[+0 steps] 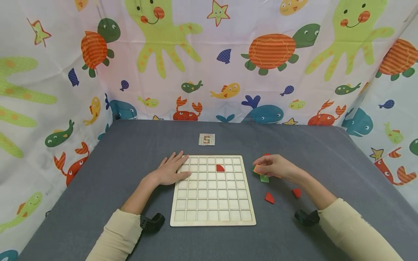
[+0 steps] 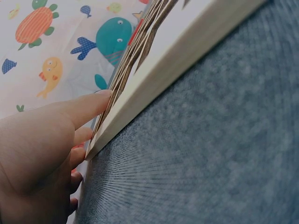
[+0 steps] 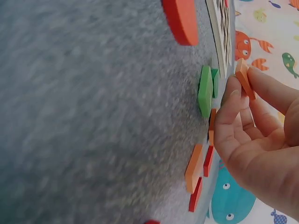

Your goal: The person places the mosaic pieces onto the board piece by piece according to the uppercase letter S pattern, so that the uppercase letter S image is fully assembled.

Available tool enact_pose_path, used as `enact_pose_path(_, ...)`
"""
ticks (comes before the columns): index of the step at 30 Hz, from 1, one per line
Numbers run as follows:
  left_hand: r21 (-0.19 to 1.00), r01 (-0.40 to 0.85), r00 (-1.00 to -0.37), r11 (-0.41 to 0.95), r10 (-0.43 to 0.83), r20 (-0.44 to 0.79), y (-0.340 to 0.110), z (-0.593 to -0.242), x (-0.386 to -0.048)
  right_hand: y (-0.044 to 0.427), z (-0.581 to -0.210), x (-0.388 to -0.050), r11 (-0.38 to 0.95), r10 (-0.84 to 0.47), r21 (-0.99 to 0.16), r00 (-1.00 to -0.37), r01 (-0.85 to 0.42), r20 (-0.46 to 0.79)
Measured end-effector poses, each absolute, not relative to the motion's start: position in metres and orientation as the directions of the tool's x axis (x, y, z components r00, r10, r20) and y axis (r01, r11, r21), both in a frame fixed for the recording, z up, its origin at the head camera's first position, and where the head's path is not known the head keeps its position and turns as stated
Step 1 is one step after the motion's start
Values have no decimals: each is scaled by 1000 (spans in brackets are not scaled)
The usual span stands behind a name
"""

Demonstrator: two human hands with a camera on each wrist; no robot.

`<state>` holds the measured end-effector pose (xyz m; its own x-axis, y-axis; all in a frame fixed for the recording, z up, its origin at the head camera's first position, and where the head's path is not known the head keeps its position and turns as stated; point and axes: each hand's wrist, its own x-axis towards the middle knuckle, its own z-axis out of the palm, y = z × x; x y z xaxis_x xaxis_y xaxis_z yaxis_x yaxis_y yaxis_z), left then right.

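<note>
A wooden grid board (image 1: 212, 204) lies flat on the table, with one red quarter-round piece (image 1: 220, 168) in an upper cell. My left hand (image 1: 170, 170) rests on the board's upper left edge, fingers spread; in the left wrist view the thumb of that hand (image 2: 42, 144) touches the rim (image 2: 154, 88). Right of the board, my right hand (image 1: 277, 167) pinches an orange piece (image 1: 257, 169) between thumb and fingers. The right wrist view shows the orange piece (image 3: 245, 78) held by the right hand (image 3: 261, 126), raised above the table beside green pieces (image 3: 205, 91).
A small card (image 1: 207, 139) with an S pattern lies behind the board. Loose red pieces (image 1: 269, 198) are on the grey table (image 1: 212, 244) to the right, one of them (image 1: 296, 193) near my right forearm. A patterned curtain (image 1: 196, 47) stands around the table's back and sides.
</note>
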<state>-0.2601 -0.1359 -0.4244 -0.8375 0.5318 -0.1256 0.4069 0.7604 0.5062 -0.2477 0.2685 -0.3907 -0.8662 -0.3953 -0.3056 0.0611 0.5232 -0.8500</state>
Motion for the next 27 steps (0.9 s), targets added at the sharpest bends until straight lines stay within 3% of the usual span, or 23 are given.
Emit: enact_pose_path(27, 519, 406, -836, 752, 535, -120, -136, -421, -259, 220, -389, -275, 532, -443, -847, -849, 10, -289)
